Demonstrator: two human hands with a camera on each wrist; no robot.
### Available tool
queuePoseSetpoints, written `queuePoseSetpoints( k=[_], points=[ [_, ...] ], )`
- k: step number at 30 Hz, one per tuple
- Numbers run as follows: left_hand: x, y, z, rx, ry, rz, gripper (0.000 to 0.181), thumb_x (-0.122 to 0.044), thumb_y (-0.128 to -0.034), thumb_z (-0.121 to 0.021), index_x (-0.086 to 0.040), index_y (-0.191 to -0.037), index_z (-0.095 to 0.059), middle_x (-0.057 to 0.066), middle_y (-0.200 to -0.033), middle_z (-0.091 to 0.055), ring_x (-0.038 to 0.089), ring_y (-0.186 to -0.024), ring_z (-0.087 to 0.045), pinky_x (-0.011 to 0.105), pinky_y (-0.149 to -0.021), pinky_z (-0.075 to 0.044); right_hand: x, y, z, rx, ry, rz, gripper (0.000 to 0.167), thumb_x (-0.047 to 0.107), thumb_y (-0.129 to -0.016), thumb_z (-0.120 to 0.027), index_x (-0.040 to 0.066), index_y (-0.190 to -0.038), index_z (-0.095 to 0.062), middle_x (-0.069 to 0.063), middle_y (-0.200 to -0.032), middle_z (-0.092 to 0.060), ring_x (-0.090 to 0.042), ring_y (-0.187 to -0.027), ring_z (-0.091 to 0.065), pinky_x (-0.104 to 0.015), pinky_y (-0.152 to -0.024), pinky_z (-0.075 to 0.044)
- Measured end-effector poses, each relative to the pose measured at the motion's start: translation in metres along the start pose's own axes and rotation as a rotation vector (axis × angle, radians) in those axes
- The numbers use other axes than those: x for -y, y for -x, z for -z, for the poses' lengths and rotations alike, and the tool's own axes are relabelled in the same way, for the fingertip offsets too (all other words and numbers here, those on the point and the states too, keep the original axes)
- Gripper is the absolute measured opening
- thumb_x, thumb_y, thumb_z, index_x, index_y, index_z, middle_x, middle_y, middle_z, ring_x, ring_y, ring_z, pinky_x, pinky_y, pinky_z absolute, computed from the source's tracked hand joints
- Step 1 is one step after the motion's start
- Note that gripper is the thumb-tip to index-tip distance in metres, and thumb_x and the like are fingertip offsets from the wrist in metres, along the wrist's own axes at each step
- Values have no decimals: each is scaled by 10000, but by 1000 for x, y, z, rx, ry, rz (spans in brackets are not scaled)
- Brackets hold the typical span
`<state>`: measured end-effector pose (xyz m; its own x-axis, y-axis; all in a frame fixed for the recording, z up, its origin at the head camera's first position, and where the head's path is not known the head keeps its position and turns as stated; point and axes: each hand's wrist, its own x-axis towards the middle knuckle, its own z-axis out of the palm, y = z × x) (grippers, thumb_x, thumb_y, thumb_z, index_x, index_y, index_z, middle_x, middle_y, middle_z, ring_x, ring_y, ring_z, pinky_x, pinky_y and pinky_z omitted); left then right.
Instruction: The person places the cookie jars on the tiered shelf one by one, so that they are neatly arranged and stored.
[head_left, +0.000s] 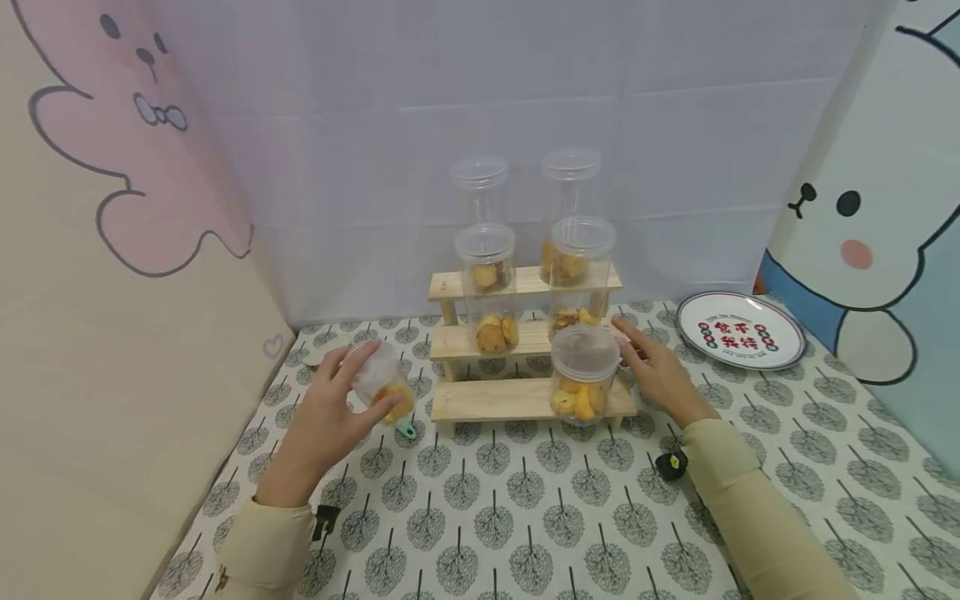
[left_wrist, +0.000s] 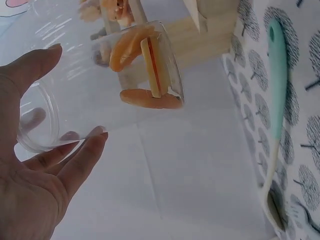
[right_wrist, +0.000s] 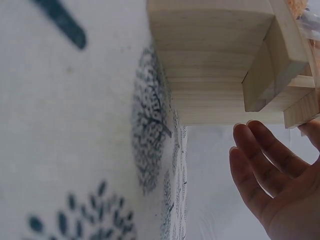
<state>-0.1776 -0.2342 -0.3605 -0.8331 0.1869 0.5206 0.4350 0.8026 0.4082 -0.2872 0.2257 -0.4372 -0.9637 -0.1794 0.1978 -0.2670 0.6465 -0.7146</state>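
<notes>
My left hand (head_left: 322, 412) grips a clear plastic jar (head_left: 377, 375) above the table, left of a three-step wooden rack (head_left: 480, 400). The jar tilts, and a few cookies (left_wrist: 151, 99) lie at its bottom end. My right hand (head_left: 660, 375) is at the rack's right end, fingers mostly straight, beside a short lidded jar of cookies (head_left: 585, 371) on the lowest step. In the right wrist view, several fingers stand apart from the wood; whether the index finger or thumb touches rack or jar, I cannot tell.
Two lidded cookie jars stand on the middle step, left (head_left: 486, 287) and right (head_left: 585, 275), with two more behind on the top step. A white plate with red characters (head_left: 741, 331) lies to the right. A mint-handled spoon (left_wrist: 278, 75) and a fork (left_wrist: 299, 220) lie at left.
</notes>
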Motion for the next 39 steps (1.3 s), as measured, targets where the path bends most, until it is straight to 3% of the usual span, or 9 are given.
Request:
queuePoseSetpoints(
  k=[6,15,27,34,39],
  points=[
    [-23,-20,-26,17,75,-65,802,-290,-802,-851,-218,-1494,-452,159,-1380,-469,315,-1076,-593,540,-880,-559,0,0,-1,0,-2,-2,554,559,-1049,-311,387,-1573,-261,-195,-1249,-629,-354,-1089,-619,-632,-929,-480],
    [-42,-37,-58,84,127,-80,783,-304,-824,-829,-249,-1499,-438,117,-1390,-469,285,-1085,-609,484,-885,-576,-1,1,-4,-5,-11,-8,554,557,-1049,-317,382,-1572,-270,-198,-1264,-622,-362,-1110,-611,-637,-937,-476],
    [-61,-50,-81,191,150,-62,737,-360,-843,-803,-336,-1482,-436,100,-1399,-475,290,-1108,-619,461,-865,-586,2,2,-2,-12,2,-5,535,553,-1051,-313,412,-1565,-262,-198,-1288,-619,-356,-1100,-619,-627,-933,-484],
    [-68,-55,-93,197,140,-99,742,-391,-847,-792,-303,-1494,-439,115,-1419,-485,300,-1083,-641,445,-833,-597,3,1,-1,-23,-2,2,539,549,-1051,-321,395,-1566,-277,-194,-1268,-629,-347,-1083,-624,-614,-929,-490],
    [-71,-56,-97,200,140,-89,735,-386,-844,-795,-287,-1487,-453,140,-1437,-470,306,-1093,-637,448,-844,-596,4,0,1,-15,-7,4,543,545,-1053,-323,387,-1569,-273,-206,-1289,-622,-363,-1097,-629,-633,-962,-471]
  ],
)
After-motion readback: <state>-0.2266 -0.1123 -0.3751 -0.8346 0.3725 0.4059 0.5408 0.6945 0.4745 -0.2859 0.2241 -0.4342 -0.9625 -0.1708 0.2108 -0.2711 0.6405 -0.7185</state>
